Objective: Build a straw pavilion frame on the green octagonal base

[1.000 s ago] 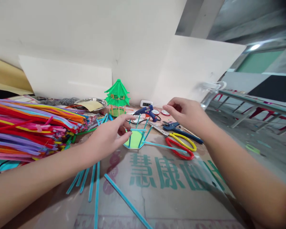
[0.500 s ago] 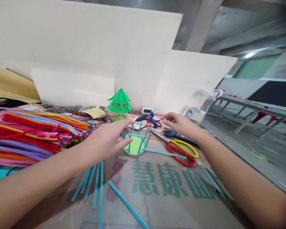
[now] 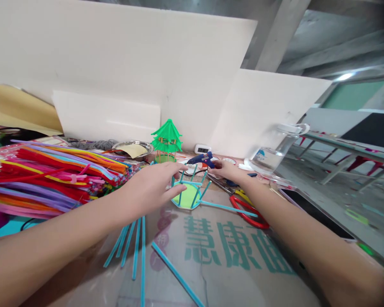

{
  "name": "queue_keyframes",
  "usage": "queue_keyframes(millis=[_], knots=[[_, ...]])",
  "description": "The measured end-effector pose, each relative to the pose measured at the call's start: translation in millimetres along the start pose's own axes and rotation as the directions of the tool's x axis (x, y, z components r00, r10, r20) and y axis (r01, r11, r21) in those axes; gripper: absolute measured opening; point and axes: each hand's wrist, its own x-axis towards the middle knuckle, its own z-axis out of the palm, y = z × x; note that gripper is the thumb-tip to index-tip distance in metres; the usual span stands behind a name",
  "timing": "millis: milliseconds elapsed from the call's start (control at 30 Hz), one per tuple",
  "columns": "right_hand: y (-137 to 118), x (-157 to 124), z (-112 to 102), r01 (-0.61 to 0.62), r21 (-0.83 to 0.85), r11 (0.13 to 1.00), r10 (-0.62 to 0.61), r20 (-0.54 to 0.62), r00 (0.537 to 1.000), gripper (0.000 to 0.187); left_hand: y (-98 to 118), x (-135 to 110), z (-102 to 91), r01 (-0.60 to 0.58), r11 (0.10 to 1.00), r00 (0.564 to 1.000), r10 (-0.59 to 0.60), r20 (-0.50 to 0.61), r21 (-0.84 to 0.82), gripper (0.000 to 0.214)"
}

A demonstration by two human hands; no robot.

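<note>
A small hexagonal model with a light green base [image 3: 188,197] and several upright blue pipe-cleaner posts stands on the covered tabletop. My left hand [image 3: 156,181] is at its left side, thumb and fingers apart; whether it touches a post I cannot tell. Just behind the model, my right hand [image 3: 225,169] has its fingers closed round the handle of a dark blue hot glue gun [image 3: 200,159], whose nozzle points left. One blue pipe cleaner [image 3: 225,207] stretches right from the base. Under my right forearm, red-and-yellow-handled scissors [image 3: 248,213] are partly hidden.
Bundles of coloured pipe cleaners [image 3: 51,175] fill the left. Loose blue strips [image 3: 176,273] lie in front. Behind stand a green-roofed pagoda model [image 3: 167,136], a metal plate [image 3: 149,147] and a small digital clock [image 3: 202,149]. A water bottle [image 3: 272,151] and a phone [image 3: 316,213] are right.
My right hand has moved left and closed on the glue gun's handle. My left hand stays beside the model. The view has shifted slightly left.
</note>
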Motion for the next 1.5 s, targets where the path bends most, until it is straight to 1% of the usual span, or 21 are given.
queue_keyframes(millis=[100, 167, 233, 333, 433, 500, 533, 700, 800, 900, 967, 1000, 1033, 1100, 1167, 1233, 1367, 1500], knots=[[-3, 8, 10, -0.058, 0.025, 0.998, 0.057, 0.057, 0.997, 0.034, 0, 0, -0.2, -0.005, 1.0, 1.0, 0.005, -0.001, -0.006, 0.037], [-8, 12, 15, -0.092, 0.035, 0.995, 0.091, 0.032, 0.995, 0.034, 0, 0, -0.1, -0.008, 1.0, 1.0, 0.008, -0.008, -0.009, 0.036], [-14, 15, 17, -0.1, 0.043, 0.994, 0.1, -0.018, 0.995, 0.036, 0, 1, -0.1, -0.009, 1.0, 1.0, 0.009, -0.011, -0.015, 0.034], [-22, 15, 11, -0.093, 0.056, 0.994, 0.098, -0.087, 0.991, 0.035, -1, 1, -0.1, -0.009, 1.0, 1.0, 0.009, -0.004, -0.024, 0.035], [-25, 9, -2, -0.112, 0.089, 0.99, 0.123, -0.13, 0.984, 0.027, -2, 1, 0.5, -0.016, 0.999, 1.0, 0.016, 0.003, -0.033, 0.035], [-25, 1, -13, -0.11, 0.132, 0.985, 0.128, -0.137, 0.982, 0.022, -3, 1, 1.3, -0.032, 0.999, 0.999, 0.031, -0.009, -0.035, 0.033], [-25, -4, -18, -0.099, 0.16, 0.982, 0.12, -0.132, 0.984, 0.022, -4, 1, 1.6, -0.043, 0.998, 0.999, 0.043, -0.018, -0.035, 0.032], [-27, -42, -40, 0.011, 0.332, 0.943, 0.028, -0.112, 0.993, 0.035, -4, 2, 1.2, -0.109, 0.994, 0.993, 0.108, -0.044, -0.019, 0.027], [-27, -67, -46, 0.071, 0.424, 0.903, -0.027, -0.11, 0.994, 0.036, -2, 3, 1.0, -0.15, 0.989, 0.987, 0.149, -0.056, -0.011, 0.027], [-25, -88, -47, 0.127, 0.555, 0.822, -0.087, -0.098, 0.991, 0.032, 2, 4, 1.9, -0.197, 0.98, 0.978, 0.197, -0.073, 0.005, 0.028], [-23, -100, -47, 0.133, 0.614, 0.778, -0.113, -0.071, 0.991, 0.033, 5, 5, 3.5, -0.215, 0.977, 0.973, 0.215, -0.088, 0.019, 0.028], [-22, -105, -48, 0.128, 0.614, 0.779, -0.125, -0.049, 0.991, 0.035, 6, 5, 4.7, -0.216, 0.976, 0.971, 0.218, -0.095, 0.024, 0.027], [-22, -109, -48, 0.123, 0.589, 0.799, -0.134, -0.026, 0.991, 0.037, 7, 5, 6.1, -0.214, 0.976, 0.971, 0.216, -0.099, 0.028, 0.027], [-20, -116, -48, 0.126, 0.497, 0.859, -0.156, 0.019, 0.988, 0.044, 8, 4, 9.5, -0.214, 0.976, 0.97, 0.216, -0.112, 0.031, 0.027], [-18, -120, -49, 0.144, 0.39, 0.91, -0.169, 0.029, 0.985, 0.05, 8, 3, 13.0, -0.223, 0.974, 0.966, 0.226, -0.13, 0.036, 0.027], [-18, -124, -49, 0.155, 0.298, 0.942, -0.167, 0.014, 0.986, 0.053, 6, 1, 15.6, -0.24, 0.969, 0.957, 0.246, -0.153, 0.054, 0.027], [-23, -130, -51, 0.18, 0.182, 0.967, -0.184, 0.005, 0.983, 0.047, 3, -1, 16.0, -0.248, 0.964, 0.95, 0.261, -0.168, 0.096, 0.029], [-29, -133, -51, 0.232, 0.135, 0.963, -0.24, 0.042, 0.97, 0.039, 3, 0, 12.9, -0.236, 0.969, 0.956, 0.246, -0.162, 0.075, 0.029]])
